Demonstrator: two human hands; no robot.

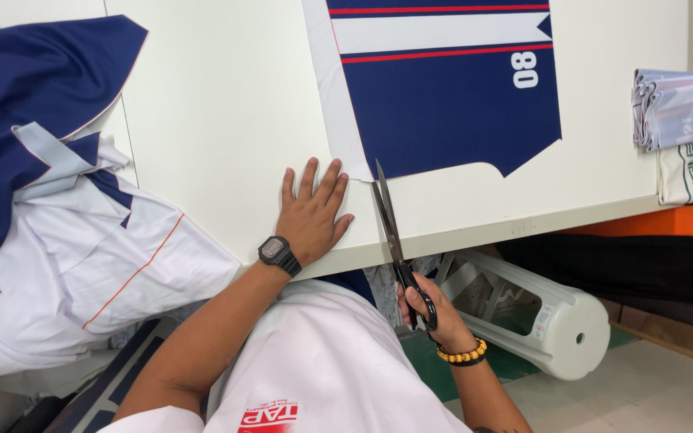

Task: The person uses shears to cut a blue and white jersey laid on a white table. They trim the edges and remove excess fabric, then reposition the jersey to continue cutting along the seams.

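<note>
A printed sheet (451,104), navy with white and red stripes and a white margin, lies flat on the white table (226,112). My left hand (311,210) rests palm down on the table, fingertips touching the sheet's lower left corner; a black digital watch sits on that wrist. My right hand (427,309) is below the table edge, fingers through the handles of black scissors (391,228). The blades point up and reach the sheet's bottom edge beside my left hand.
A heap of navy and white fabric pieces (50,184) covers the table's left side. Folded fabric stacks (679,108) sit at the right edge above an orange surface (683,220). A white plastic stool (539,313) lies on its side on the floor under the table.
</note>
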